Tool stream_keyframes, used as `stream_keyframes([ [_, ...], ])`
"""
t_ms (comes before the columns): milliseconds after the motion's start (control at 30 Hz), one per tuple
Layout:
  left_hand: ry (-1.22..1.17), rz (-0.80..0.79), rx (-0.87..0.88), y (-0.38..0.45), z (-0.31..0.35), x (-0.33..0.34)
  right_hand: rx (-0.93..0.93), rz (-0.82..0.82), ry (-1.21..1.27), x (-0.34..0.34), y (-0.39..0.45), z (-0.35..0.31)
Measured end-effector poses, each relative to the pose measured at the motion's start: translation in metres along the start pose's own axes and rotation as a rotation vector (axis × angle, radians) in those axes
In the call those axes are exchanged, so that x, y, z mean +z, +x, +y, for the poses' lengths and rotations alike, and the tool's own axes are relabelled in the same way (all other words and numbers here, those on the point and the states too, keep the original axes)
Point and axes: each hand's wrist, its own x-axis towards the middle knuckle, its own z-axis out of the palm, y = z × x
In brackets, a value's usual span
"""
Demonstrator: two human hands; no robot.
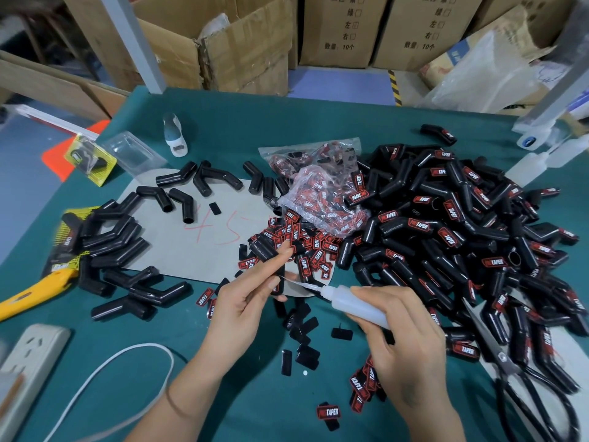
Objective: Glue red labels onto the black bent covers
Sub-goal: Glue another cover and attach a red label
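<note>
Black bent cover (266,253): light, probably flexible, pinched in left hand (245,301) fingertips; right hand (398,330) grips glue bottle (353,304), nozzle just beside cover.

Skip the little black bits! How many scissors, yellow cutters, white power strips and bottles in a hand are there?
Scissors: 1
Yellow cutter: 1
White power strip: 1
Bottle in the right hand: 1
Total: 4

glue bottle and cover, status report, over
Left hand pinches a black bent cover. Right hand grips glue bottle, nozzle aimed at the cover. Loose red labels lie just behind; nothing blocking.
</note>
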Motion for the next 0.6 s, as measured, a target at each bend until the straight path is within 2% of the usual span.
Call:
stream_keyframes([
  [600, 0.022, -0.001, 0.038, 0.0006, 0.0007, 0.0006, 0.008, -0.002, 0.009, 0.0005, 0.0008, -0.0010],
])
